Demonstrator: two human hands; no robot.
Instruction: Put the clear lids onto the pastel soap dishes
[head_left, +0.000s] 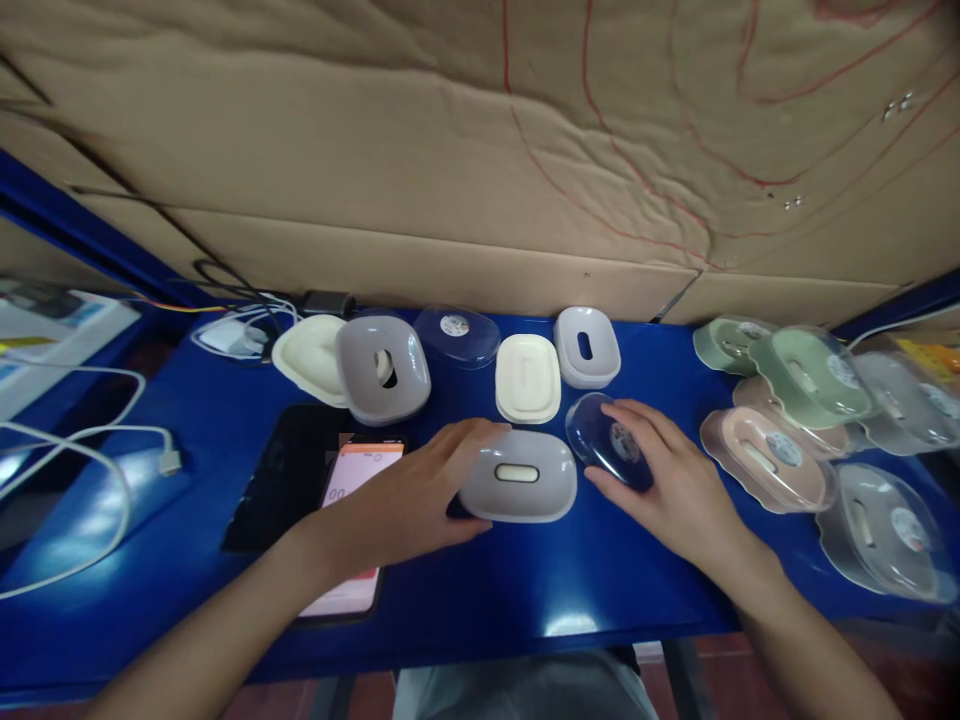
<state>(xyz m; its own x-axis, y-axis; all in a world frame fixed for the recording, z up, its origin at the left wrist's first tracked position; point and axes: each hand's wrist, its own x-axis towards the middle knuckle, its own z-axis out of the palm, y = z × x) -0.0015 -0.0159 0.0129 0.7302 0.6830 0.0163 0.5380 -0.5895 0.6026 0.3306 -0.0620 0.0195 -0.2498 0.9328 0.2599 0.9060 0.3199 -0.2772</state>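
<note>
On a blue table (600,575), a phone (360,468) partly covered by the left forearm shows the digits "00"; the rest of its screen is unreadable. Round white stickers mark the clear lids of the green (814,375), pink (772,460) and grey boxes (892,530) at right, their print too small to read. In the middle, near the front edge, is a glossy pale-grey dish (517,503), a rounded oblong with a cream bar (516,472) in its central slot. The left hand (427,490) clasps its left end between fingers and thumb. Just beside it, the right hand (679,480) grips a clear, stickered lid (600,440), tilted.
</note>
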